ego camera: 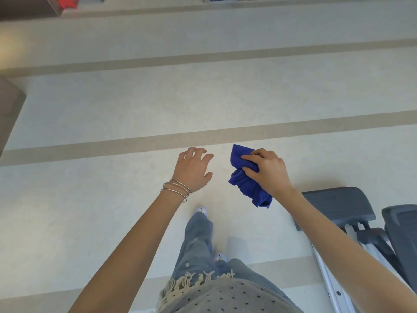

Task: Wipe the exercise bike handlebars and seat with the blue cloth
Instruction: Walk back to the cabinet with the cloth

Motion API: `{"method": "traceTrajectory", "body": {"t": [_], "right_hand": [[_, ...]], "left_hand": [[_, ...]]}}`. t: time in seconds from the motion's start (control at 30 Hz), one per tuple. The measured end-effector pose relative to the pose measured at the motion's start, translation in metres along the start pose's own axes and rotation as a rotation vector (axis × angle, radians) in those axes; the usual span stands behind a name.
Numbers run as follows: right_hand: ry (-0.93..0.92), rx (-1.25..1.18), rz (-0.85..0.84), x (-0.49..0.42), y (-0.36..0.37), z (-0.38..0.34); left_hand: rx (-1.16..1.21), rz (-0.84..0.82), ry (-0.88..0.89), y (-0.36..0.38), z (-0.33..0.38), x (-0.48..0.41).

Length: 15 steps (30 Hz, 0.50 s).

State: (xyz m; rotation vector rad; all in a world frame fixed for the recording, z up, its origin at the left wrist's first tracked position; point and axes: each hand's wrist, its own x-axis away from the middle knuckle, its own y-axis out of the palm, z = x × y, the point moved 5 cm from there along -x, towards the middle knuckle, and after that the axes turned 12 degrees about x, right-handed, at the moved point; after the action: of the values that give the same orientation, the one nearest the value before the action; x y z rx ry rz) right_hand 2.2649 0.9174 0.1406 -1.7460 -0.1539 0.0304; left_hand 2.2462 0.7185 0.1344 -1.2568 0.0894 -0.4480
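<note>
My right hand (268, 171) grips the bunched blue cloth (244, 179) in the air above the floor. The cloth hangs down below my fingers. My left hand (194, 169) is held out just left of the cloth, fingers spread, holding nothing; thin bangles circle its wrist. No handlebars or seat of the exercise bike can be made out. Only dark grey and silver parts of an exercise machine (343, 206) show at the lower right, partly behind my right forearm.
I stand on a pale floor (112, 199) crossed by tan stripes. My legs in jeans (198, 240) are below the hands. A brown furniture edge (9, 105) is at the far left, a red object (66, 1) at the top left.
</note>
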Motion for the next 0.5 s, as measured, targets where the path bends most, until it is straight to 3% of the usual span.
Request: {"method": "traceTrajectory", "body": {"t": [0.5], "right_hand": [[0.094,-0.016,0.060,-0.185,-0.022,0.001]], "left_hand": [[-0.044,0.008,0.107,-0.070,-0.074,-0.181]]}}
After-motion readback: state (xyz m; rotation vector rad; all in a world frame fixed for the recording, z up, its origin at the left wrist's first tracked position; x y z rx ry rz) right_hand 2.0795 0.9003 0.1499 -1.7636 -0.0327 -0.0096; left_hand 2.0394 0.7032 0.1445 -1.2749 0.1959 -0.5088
